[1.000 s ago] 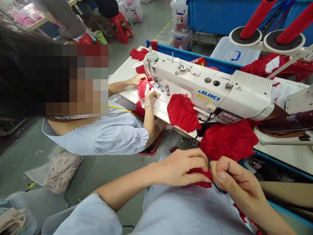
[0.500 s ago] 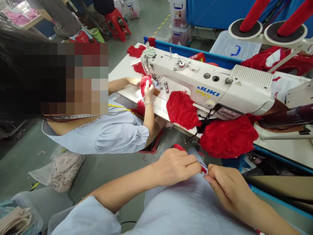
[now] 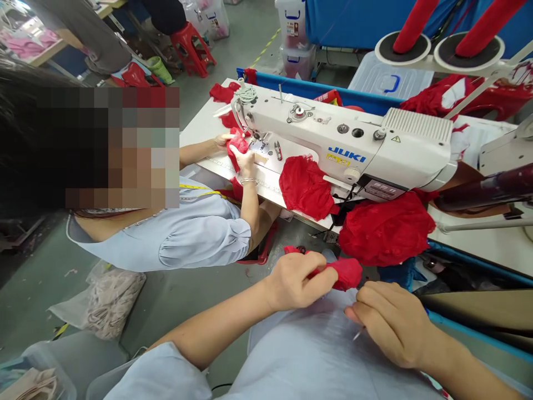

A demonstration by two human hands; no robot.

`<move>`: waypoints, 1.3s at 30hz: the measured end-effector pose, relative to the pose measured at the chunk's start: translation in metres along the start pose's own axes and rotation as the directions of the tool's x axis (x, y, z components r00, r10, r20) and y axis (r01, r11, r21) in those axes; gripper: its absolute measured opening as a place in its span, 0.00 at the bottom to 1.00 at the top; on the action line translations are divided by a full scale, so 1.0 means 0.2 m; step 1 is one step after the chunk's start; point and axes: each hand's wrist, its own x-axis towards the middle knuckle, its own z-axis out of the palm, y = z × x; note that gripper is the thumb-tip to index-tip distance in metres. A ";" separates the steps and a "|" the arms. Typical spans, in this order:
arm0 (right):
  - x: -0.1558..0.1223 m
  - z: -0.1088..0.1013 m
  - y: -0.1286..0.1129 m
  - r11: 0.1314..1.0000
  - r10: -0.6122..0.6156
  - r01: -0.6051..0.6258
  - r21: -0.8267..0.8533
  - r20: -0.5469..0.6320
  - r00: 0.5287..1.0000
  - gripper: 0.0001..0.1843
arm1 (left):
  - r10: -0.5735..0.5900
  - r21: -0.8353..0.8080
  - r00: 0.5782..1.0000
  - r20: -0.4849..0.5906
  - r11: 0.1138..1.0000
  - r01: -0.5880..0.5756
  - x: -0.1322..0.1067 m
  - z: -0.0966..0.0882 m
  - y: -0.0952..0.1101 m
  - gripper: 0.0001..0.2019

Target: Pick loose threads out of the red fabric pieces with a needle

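My left hand [image 3: 297,280], closed, pinches a small piece of red fabric [image 3: 348,272] in front of my light blue top. Part of that fabric is hidden behind my fingers. Just to its right is my right hand [image 3: 391,319], apart from the fabric and with curled fingers. From below those fingers pokes a thin, pale, pointed tip [image 3: 358,333]; the rest of the thing is covered by my hand. A bundle of red fabric [image 3: 385,230] hangs at the table edge beyond my hands.
A co-worker [image 3: 204,228] at the left guides red fabric at a white sewing machine [image 3: 350,133]. Small thread snips [image 3: 278,150] and more red fabric [image 3: 306,188] lie on its table [image 3: 266,186]. Thread cones [image 3: 416,25] stand upper right. A bag of cloth [image 3: 112,297] rests on the floor.
My hands have drawn apart, and the right no longer touches the piece held in the left. More red fabric now shows beyond my left fingers. The co-worker's hands shifted slightly with their fabric.
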 end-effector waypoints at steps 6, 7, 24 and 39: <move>0.00 0.01 -0.01 0.998 0.008 -0.006 0.058 -0.030 1.000 0.17 | -0.038 -0.018 0.998 0.049 0.999 0.039 -0.03 0.05 -0.02 0.11; -0.01 0.01 -0.01 0.998 0.015 -0.013 0.069 -0.037 0.999 0.16 | -0.071 -0.061 0.997 0.030 0.995 0.073 -0.04 0.06 -0.02 0.11; -0.04 0.07 -0.01 0.995 0.043 -0.033 0.097 -0.098 0.994 0.11 | -0.317 -0.347 0.944 0.090 0.878 0.328 -0.04 0.13 -0.01 0.11; -0.02 0.11 -0.02 0.235 0.842 -0.395 0.888 0.017 0.540 0.13 | -0.274 -0.296 0.960 0.064 0.913 0.280 -0.03 0.11 -0.01 0.14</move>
